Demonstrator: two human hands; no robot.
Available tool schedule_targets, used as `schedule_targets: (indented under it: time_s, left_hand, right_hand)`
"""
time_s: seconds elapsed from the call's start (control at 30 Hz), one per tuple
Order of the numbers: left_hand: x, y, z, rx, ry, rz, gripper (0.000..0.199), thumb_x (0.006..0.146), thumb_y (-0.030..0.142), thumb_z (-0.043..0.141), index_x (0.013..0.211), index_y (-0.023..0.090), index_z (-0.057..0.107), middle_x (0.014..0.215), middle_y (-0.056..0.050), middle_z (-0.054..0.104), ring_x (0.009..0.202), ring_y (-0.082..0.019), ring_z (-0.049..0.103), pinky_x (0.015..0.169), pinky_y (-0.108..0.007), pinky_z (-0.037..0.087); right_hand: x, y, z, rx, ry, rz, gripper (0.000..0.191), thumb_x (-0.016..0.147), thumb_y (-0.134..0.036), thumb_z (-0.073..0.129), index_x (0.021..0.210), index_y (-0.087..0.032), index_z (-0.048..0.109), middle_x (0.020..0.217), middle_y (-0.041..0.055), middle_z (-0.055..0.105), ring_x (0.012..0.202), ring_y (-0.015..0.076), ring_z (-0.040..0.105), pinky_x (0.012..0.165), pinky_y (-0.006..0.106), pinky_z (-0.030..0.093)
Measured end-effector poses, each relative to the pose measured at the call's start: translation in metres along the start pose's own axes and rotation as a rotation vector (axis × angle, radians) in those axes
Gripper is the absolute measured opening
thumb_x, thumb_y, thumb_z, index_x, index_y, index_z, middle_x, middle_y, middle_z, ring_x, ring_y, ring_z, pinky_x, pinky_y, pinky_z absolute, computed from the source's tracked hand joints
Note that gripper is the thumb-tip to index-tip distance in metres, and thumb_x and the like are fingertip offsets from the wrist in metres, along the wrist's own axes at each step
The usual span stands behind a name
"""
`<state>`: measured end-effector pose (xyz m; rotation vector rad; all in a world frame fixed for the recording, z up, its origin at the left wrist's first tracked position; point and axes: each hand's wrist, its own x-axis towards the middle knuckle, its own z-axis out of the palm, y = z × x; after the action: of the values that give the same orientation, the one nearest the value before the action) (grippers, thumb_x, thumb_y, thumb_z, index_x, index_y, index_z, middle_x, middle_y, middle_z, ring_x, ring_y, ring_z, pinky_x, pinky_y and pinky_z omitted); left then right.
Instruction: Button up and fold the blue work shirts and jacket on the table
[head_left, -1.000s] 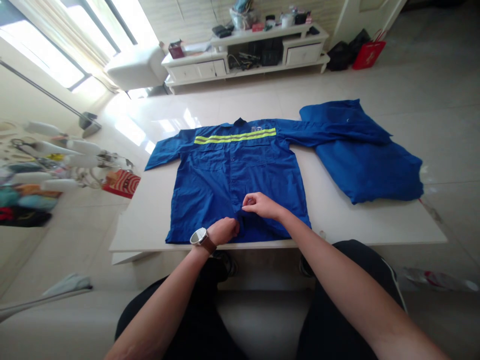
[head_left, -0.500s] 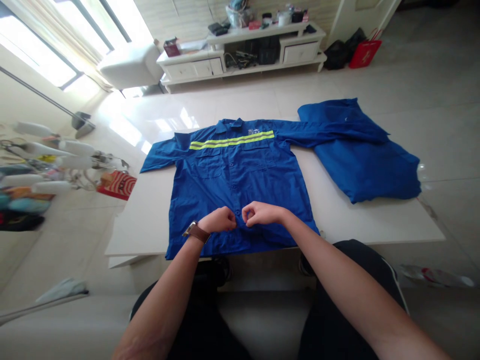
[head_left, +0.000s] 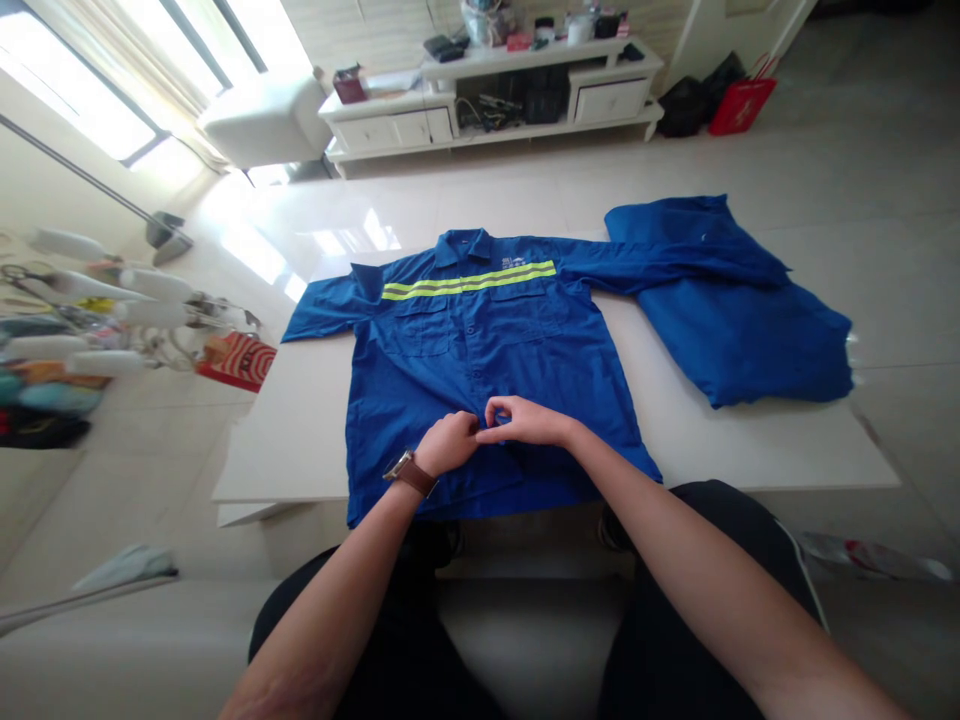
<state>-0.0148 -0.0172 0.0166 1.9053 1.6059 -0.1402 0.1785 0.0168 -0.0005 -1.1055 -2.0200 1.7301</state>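
Note:
A blue shirt (head_left: 420, 375) with a yellow-green reflective stripe across its chest lies spread on the white table (head_left: 277, 430), collar at the far side. Both my hands meet over its lower front, on the button line. My left hand (head_left: 450, 442), with a watch on the wrist, is closed on the shirt's placket. My right hand (head_left: 523, 421) has thumb and forefinger bent together beside the left fingertips, pinching at the same spot; a button there is hidden. One shirt sleeve lies over a second blue garment (head_left: 750, 330) at the table's right.
A white cabinet (head_left: 517, 135) holding various items stands against the wall. Thread cones on a machine (head_left: 157, 285) are at the left, near a red patterned bag (head_left: 238, 362). A plastic bottle (head_left: 870, 556) lies at the lower right.
My hands have come together, and their fingertips now meet at the placket. The shirt's lower front has shifted a little and creased, and the view has moved slightly.

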Motion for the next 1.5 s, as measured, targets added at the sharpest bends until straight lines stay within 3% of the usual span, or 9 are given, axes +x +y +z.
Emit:
schedule_targets:
  time_s: [0.07, 0.2, 0.3, 0.4, 0.63, 0.77, 1.0, 1.5]
  left_hand:
    - [0.001, 0.0, -0.001, 0.011, 0.014, 0.007, 0.022, 0.089, 0.03, 0.053, 0.079, 0.022, 0.07, 0.086, -0.008, 0.076, 0.08, -0.023, 0.069, 0.066, -0.028, 0.04]
    - [0.003, 0.0, -0.001, -0.02, 0.007, 0.029, 0.027, 0.091, 0.03, 0.049, 0.073, 0.023, 0.068, 0.083, -0.007, 0.075, 0.076, -0.022, 0.068, 0.066, -0.029, 0.04]
    - [0.003, 0.002, -0.002, -0.025, 0.005, 0.007, 0.03, 0.093, 0.032, 0.048, 0.075, 0.022, 0.069, 0.084, -0.007, 0.075, 0.076, -0.022, 0.068, 0.066, -0.029, 0.04]
    - [0.002, 0.003, -0.003, -0.021, 0.011, -0.012, 0.029, 0.094, 0.032, 0.048, 0.077, 0.023, 0.069, 0.084, -0.007, 0.075, 0.076, -0.022, 0.067, 0.066, -0.029, 0.04]
    - [0.005, -0.001, 0.004, -0.024, 0.171, 0.084, 0.011, 0.089, 0.022, 0.056, 0.091, 0.022, 0.068, 0.085, -0.005, 0.074, 0.078, -0.021, 0.067, 0.066, -0.028, 0.039]
    - [0.006, -0.001, 0.003, -0.051, 0.211, 0.109, 0.016, 0.085, 0.016, 0.057, 0.091, 0.022, 0.07, 0.085, -0.004, 0.075, 0.08, -0.02, 0.067, 0.068, -0.027, 0.04]
    - [0.004, 0.001, 0.0, -0.102, 0.28, 0.054, 0.025, 0.08, 0.014, 0.059, 0.096, 0.021, 0.077, 0.08, -0.003, 0.075, 0.073, -0.018, 0.066, 0.067, -0.026, 0.042]
    - [0.006, 0.002, 0.002, -0.308, 0.221, 0.153, 0.018, 0.076, 0.015, 0.057, 0.08, 0.017, 0.075, 0.068, -0.001, 0.07, 0.067, -0.015, 0.061, 0.063, -0.024, 0.041]
  right_hand:
    - [-0.001, 0.003, 0.001, -0.193, 0.078, 0.018, 0.033, 0.07, -0.042, 0.083, 0.093, -0.022, 0.069, 0.091, 0.0, 0.069, 0.085, 0.0179, 0.059, 0.075, 0.026, 0.041]
    - [-0.001, 0.008, 0.004, -0.43, 0.252, -0.028, 0.013, 0.083, -0.029, 0.073, 0.095, -0.025, 0.076, 0.096, 0.0019, 0.07, 0.088, 0.0179, 0.063, 0.079, 0.027, 0.041]
    - [0.001, 0.009, 0.006, -0.409, 0.274, -0.166, 0.009, 0.087, -0.024, 0.071, 0.094, -0.022, 0.077, 0.099, 0.003, 0.07, 0.09, 0.016, 0.063, 0.08, 0.025, 0.042]
    - [0.004, 0.009, 0.007, -0.34, 0.274, -0.208, 0.008, 0.09, -0.017, 0.067, 0.088, -0.019, 0.075, 0.093, 0.0026, 0.07, 0.086, 0.0141, 0.062, 0.08, 0.024, 0.042]
    - [0.005, 0.014, 0.008, -0.38, 0.285, -0.14, 0.012, 0.09, -0.011, 0.061, 0.09, -0.017, 0.071, 0.093, 0.0035, 0.069, 0.085, 0.0143, 0.06, 0.077, 0.024, 0.04]
    - [0.006, 0.015, 0.008, -0.376, 0.257, -0.129, 0.013, 0.083, -0.011, 0.069, 0.095, -0.017, 0.073, 0.086, 0.001, 0.067, 0.079, 0.0133, 0.058, 0.073, 0.023, 0.04]
    - [0.006, 0.014, 0.008, -0.388, 0.319, -0.127, 0.01, 0.088, -0.013, 0.066, 0.09, -0.019, 0.074, 0.092, 0.0028, 0.067, 0.084, 0.014, 0.061, 0.078, 0.024, 0.042]
    - [0.003, 0.007, 0.01, -0.494, 0.424, 0.032, 0.012, 0.091, -0.024, 0.064, 0.093, -0.024, 0.076, 0.099, 0.0026, 0.072, 0.09, 0.0177, 0.064, 0.076, 0.026, 0.043]
